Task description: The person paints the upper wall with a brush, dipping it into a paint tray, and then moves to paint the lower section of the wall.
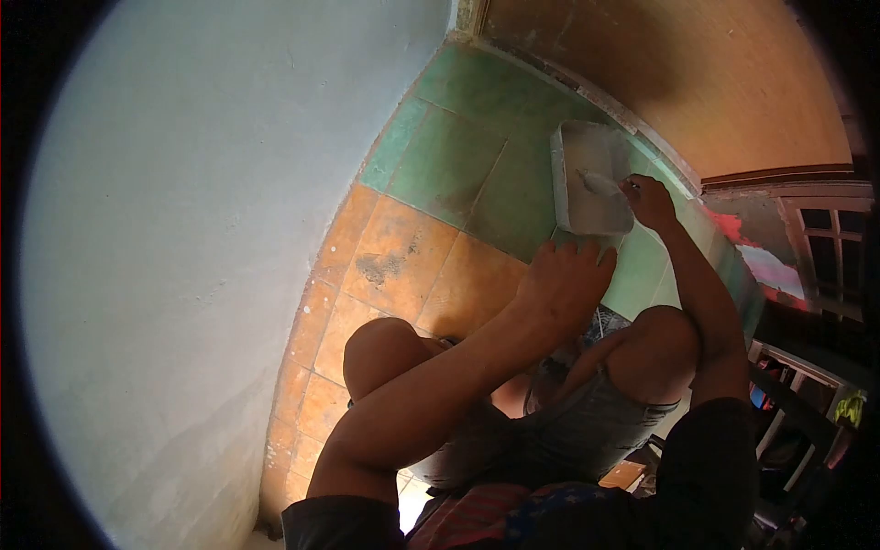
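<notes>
I am squatting on a tiled floor, both knees in view. My right hand [649, 199] reaches forward and grips a putty-covered tool [600, 182] whose blade lies inside a grey rectangular tray [561, 174] of pale paste. My left hand [566, 278] hovers with fingers spread just in front of the tray's near end, holding nothing. The tray rests on the green tiles [458, 156].
A pale blue-grey plastered wall [202, 229] fills the left side. Orange tiles [394, 257] lie nearer to me. A wooden door [715, 82] and its threshold stand behind the tray. Window frames and clutter show at the right edge [825, 266].
</notes>
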`<state>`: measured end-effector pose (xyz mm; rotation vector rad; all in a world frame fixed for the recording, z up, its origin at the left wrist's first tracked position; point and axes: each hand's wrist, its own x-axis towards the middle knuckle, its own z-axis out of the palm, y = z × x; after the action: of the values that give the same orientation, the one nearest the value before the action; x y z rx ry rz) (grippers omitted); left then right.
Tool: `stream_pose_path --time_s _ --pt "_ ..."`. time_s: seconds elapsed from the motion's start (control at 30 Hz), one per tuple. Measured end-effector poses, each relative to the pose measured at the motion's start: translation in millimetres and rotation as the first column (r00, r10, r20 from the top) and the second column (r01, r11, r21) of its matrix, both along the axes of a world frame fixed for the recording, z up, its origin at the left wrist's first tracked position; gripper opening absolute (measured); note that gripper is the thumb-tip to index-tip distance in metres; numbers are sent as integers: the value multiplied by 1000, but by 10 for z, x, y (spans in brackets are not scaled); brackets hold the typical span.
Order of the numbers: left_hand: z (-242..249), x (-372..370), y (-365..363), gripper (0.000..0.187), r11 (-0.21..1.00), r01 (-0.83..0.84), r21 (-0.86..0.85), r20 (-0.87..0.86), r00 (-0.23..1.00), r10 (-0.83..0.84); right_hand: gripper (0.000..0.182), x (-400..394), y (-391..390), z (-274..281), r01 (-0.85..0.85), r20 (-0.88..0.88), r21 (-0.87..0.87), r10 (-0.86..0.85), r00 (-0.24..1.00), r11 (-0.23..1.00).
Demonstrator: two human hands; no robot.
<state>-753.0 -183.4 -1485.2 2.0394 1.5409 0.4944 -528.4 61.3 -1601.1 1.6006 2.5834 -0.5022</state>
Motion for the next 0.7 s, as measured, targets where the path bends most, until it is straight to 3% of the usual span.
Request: stream_pose_path --time_s 0.27,0.33,0.67,0.7 --pt "85 -20 -97 75 998 42 -43 -58 997 -44 35 -59 -30 93 43 1 -54 -43 999 998" --pt "60 -4 -109 76 998 46 -46 -62 997 -49 35 -17 -54 26 -80 55 -9 80 995 997" --pt "123 50 -113 77 993 74 -92 -89 993 -82 37 45 -43 -32 -19 -24 41 20 1000 999" --pt "121 63 -116 77 993 77 -90 -86 993 -84 37 48 -29 -9 19 9 -37 -19 1000 999"
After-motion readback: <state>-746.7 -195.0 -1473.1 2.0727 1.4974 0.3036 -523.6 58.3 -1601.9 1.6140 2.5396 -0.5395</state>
